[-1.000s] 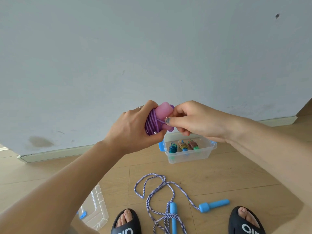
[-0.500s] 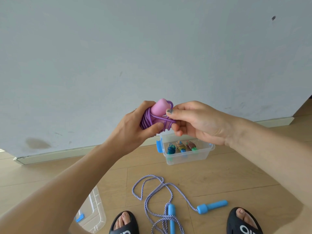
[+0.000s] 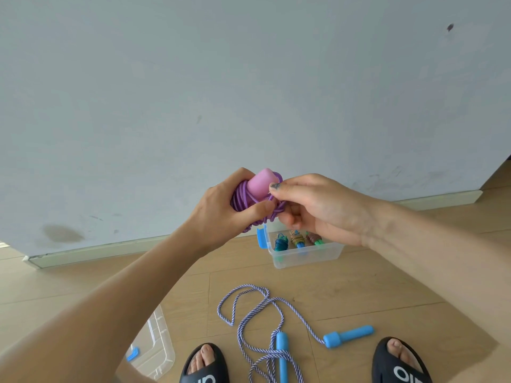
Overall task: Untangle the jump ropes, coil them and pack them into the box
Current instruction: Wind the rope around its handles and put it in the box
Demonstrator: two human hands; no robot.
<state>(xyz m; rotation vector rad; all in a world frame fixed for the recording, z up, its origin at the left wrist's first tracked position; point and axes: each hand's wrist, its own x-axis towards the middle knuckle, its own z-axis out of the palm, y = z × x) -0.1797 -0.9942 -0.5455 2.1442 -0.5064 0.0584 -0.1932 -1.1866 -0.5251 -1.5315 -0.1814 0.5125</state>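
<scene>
Blue-handled rope (image 3: 265, 327) & lid (image 3: 154, 352) cut off btm.

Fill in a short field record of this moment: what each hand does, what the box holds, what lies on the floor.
Left hand: grips the coiled purple rope with its pink handle
Right hand: pinches a strand of the purple rope
Box: clear, open, three coiled ropes inside
Floor: loose striped rope with blue handles
Lid: on the floor, lower left
</scene>
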